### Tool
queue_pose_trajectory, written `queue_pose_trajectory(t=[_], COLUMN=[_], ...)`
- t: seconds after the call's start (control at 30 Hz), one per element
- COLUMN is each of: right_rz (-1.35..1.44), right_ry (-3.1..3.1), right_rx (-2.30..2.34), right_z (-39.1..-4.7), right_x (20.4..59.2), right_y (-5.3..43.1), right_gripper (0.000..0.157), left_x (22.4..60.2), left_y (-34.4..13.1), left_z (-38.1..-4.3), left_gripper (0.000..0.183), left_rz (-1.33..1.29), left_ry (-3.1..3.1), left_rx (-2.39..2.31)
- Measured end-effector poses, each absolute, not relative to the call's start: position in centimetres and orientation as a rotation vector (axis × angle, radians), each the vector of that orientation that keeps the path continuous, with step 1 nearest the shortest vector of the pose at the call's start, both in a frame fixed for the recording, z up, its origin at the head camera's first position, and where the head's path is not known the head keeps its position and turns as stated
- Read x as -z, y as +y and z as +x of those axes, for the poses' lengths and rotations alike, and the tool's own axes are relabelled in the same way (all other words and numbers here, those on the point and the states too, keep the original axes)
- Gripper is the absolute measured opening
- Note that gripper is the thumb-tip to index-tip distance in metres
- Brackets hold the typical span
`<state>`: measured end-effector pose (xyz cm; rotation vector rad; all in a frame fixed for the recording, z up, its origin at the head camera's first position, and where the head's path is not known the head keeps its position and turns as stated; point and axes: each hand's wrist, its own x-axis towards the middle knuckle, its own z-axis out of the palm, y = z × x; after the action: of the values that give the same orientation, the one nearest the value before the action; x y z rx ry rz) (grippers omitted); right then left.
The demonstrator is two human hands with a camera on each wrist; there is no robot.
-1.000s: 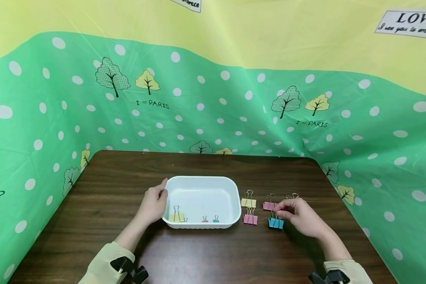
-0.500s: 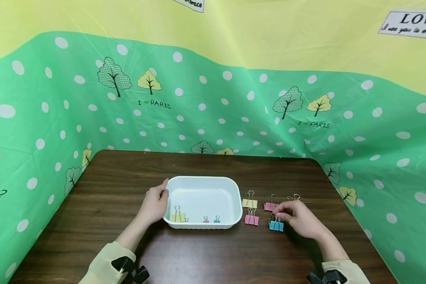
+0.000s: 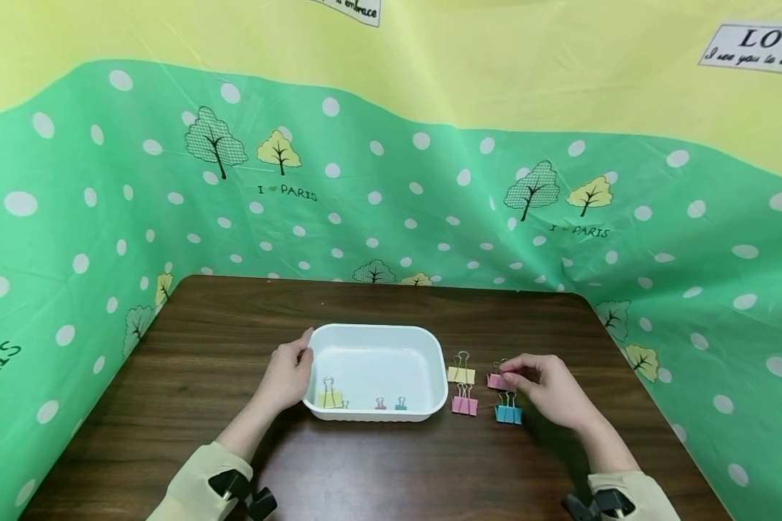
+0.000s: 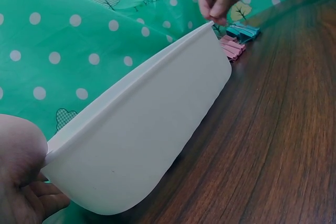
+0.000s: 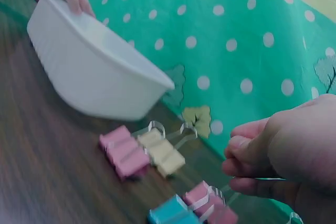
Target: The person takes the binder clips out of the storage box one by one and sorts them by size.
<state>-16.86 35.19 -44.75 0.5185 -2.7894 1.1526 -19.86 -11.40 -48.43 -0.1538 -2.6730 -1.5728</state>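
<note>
Tray (image 3: 371,365) first: my left hand (image 3: 287,374) grips the rim at its left end, and a light hold should be enough to steady it. Inside, along the near side, are a big yellow clip (image 3: 329,400), a small pink clip (image 3: 381,404) and a small blue clip (image 3: 400,405). Just right of the tray sits a pink and yellow pair (image 3: 465,405); further right, a blue clip (image 3: 508,415) with a rear pink clip (image 3: 495,382) behind it. My right hand (image 3: 554,394) has finger and thumb together at that last clip's handles; whether they pinch it, I can't tell. I'd take only wire, sparing its blue neighbour.
</note>
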Motion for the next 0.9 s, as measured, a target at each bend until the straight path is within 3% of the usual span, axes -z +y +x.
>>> queue_pose_trajectory(t=[0.53,0.9], right_rz=[0.761,0.796], right_ry=[-2.583,-2.591], right_rx=[-1.589,-1.749], right_z=[-18.6,-19.9], right_x=[41.5,41.4], right_y=[24.8,17.7], right_gripper=[0.009,0.016], left_x=[48.6,48.4], left_y=[-11.1,-10.9], left_z=[-19.8,-20.1], left_gripper=[0.046,0.043], left_rz=[-0.151,-0.102], left_ry=[-2.628,-2.578], left_rx=[1.593,1.601])
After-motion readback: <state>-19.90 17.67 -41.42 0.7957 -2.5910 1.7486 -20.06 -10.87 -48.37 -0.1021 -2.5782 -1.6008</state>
